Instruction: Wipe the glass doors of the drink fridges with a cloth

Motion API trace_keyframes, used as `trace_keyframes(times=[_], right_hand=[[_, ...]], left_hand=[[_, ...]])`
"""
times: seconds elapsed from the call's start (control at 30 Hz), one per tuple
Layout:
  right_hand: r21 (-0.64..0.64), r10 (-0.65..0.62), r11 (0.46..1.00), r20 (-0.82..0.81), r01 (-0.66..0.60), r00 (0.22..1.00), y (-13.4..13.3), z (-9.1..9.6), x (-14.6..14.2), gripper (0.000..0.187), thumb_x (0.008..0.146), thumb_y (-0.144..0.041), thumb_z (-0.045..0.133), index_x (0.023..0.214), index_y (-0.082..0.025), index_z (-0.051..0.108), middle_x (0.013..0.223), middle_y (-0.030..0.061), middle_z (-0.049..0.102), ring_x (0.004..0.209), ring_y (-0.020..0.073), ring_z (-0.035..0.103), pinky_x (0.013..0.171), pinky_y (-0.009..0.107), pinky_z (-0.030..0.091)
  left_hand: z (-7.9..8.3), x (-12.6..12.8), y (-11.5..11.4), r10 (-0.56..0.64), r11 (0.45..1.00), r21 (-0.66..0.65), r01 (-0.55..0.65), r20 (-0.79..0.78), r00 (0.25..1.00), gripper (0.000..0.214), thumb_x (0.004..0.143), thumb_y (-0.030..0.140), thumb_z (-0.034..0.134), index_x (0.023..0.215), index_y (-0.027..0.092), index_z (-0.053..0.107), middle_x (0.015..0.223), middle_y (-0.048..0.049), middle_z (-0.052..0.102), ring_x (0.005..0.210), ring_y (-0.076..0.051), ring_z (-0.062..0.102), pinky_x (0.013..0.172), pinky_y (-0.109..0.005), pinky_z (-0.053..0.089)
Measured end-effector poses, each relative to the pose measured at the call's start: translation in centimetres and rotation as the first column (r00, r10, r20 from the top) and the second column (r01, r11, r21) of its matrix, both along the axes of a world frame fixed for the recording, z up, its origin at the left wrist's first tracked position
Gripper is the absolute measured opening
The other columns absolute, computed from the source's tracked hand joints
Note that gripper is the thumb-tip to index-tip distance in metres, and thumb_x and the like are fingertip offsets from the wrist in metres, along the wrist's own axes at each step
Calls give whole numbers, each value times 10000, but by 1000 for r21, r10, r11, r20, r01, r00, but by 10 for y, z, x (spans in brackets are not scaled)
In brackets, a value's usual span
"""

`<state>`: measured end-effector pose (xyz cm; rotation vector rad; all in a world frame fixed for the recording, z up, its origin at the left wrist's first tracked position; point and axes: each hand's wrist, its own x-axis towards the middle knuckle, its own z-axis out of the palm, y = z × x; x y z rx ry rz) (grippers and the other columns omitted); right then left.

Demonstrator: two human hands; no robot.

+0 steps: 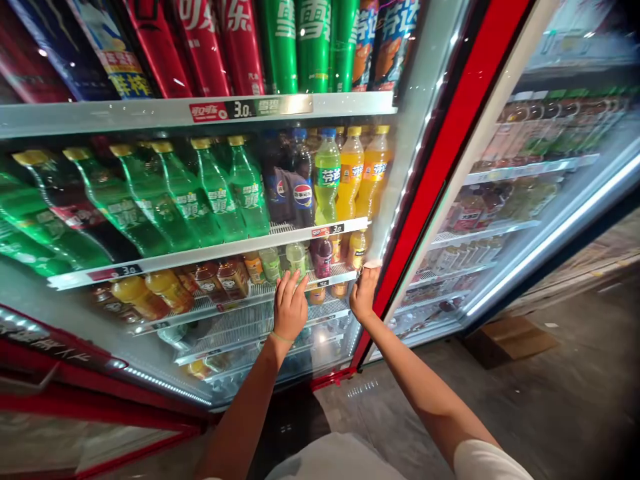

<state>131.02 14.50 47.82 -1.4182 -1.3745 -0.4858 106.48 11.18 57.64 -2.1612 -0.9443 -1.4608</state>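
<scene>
The left hand [290, 308] was open, its fingers spread and resting against the glass door [320, 347] of a red-framed drinks cooler [450, 127], with a thin green band [281, 337] around the wrist. The right hand [364, 292] was also open, its fingers held closer together, and pressed near the door's right edge, just beside the red frame. Neither hand gripped anything, and the flat contact suggested they were bearing on the door rather than holding a drink. Behind the glass, green Sprite bottles [210, 193] lay tilted in a row on a wire shelf [210, 255], with Pepsi bottles [303, 197] and orange drink bottles [363, 177] beside them. All of them seemed angled so that their labels faced the door and could be read from outside. Smaller bottles [220, 280] stood on the shelf below, directly behind the hands. Price strips [115, 272] ran along the shelf edges, apparently placed to pair each group of drinks with its price.
</scene>
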Motion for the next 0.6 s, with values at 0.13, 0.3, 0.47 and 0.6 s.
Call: trace_keyframes(times=[0.13, 0.3, 0.47, 0.6], right_hand=[[34, 64, 997, 36, -65, 997, 0, -6, -65, 838, 896, -84, 376, 1672, -186, 76, 1745, 177, 79, 1626, 365, -12, 1207, 787, 237], [24, 139, 990, 98, -142, 985, -1, -9, -160, 867, 857, -66, 416, 1666, -183, 129, 1720, 203, 157, 1614, 414, 56, 1160, 816, 289], [28, 243, 968, 142, -249, 960, -1, -5, -247, 845, 860, -77, 428, 1661, -218, 202, 1699, 173, 250, 1600, 391, 156, 1172, 758, 336], [47, 252, 964, 145, -261, 957, -2, 3, -314, 817, 880, -80, 428, 1659, -207, 220, 1681, 180, 295, 1592, 381, 187, 1180, 736, 344]], left_hand=[[-2, -49, -3, 61, 998, -4, -61, -41, 997, 581, 952, 40, 497, 1503, 221, 529, 1462, -137, 615, 1545, -270, 371, 1286, -514, 297], [-5, -127, -9, 132, 991, -13, -133, -40, 990, 598, 958, 44, 482, 1527, 225, 501, 1475, -146, 600, 1545, -283, 370, 1270, -517, 319], [-7, -211, -19, 232, 972, -24, -233, -29, 972, 579, 970, 63, 471, 1522, 232, 507, 1483, -142, 596, 1558, -264, 347, 1279, -510, 311], [-8, -277, -27, 297, 955, -13, -297, -20, 955, 569, 969, 62, 470, 1511, 229, 516, 1485, -145, 593, 1550, -253, 363, 1278, -510, 313]])
